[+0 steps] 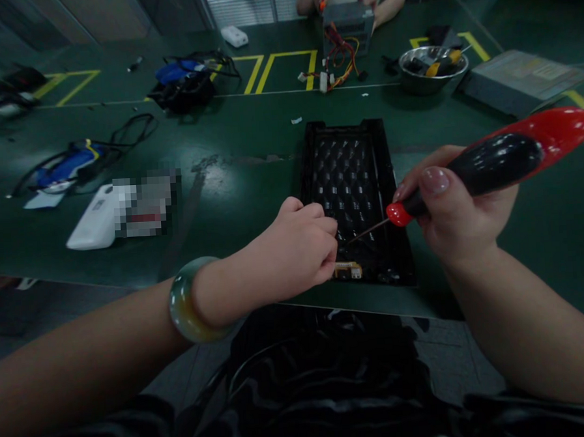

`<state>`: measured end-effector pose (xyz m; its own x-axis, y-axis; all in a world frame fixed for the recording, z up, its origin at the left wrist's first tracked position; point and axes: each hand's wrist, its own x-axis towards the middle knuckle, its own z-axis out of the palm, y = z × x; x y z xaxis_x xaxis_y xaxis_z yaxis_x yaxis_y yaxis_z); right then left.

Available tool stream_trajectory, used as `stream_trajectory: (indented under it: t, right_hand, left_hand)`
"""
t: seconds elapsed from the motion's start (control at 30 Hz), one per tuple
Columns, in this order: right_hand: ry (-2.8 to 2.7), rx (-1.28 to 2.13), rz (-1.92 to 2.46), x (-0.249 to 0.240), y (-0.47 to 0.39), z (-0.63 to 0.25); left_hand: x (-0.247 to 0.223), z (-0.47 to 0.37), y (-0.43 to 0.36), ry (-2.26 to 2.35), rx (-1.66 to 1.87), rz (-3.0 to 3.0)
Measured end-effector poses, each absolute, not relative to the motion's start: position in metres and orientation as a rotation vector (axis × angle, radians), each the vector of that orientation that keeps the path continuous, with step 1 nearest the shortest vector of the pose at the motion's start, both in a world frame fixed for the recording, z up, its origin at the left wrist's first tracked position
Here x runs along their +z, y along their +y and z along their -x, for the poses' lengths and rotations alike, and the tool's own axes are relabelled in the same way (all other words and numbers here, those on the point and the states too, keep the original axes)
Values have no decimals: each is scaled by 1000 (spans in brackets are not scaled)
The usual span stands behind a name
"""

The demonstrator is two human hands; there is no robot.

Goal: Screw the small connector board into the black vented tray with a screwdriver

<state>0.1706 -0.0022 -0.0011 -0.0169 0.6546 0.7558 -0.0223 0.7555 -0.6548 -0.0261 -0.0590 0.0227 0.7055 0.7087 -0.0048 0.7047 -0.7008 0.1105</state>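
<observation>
In the head view my right hand (461, 213) grips a red and black screwdriver (494, 162). Its thin shaft points down and left into a black plastic casing (401, 239) lying on the table, and the tip is near the casing's lower inside. My left hand (308, 244), a bangle (186, 302) on its wrist, is closed over the casing's lower left part. Whatever its curled fingers pinch is hidden from me. Just beside those fingers a small yellowish circuit board (351, 269) shows at the casing's near end. Rows of raised shapes cover the casing's floor.
Across the table another person's hands (383, 11) hold a grey metal box (348, 23) with coloured cables. A steel bowl (434, 84) of tools and a flat metal box (524, 79) are at right. Blue devices with cables (68, 166) and a white case (93, 219) lie left.
</observation>
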Motion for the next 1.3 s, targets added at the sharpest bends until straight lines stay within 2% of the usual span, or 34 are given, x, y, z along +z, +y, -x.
stream_trajectory:
  t: [0.43,0.73,0.9,1.13,1.3]
  right_hand:
    - [-1545,651,620,1,-7,-174]
    - [-1499,538,649,5,-5,-174]
    - [-1983,397,838,16,-2,-188]
    - [-2780,-163,1010,3,20,-198]
    - [-2951,-181,989,-11,26,-196]
  left_hand:
    - [17,32,-55,1072,76,-2868]
    - [21,44,-56,1173,81,-2682]
    - [12,63,-52,1294,193,-2501]
    - [2,74,-34,1334,288,-2412]
    - [5,67,-7,1369,327,-2384]
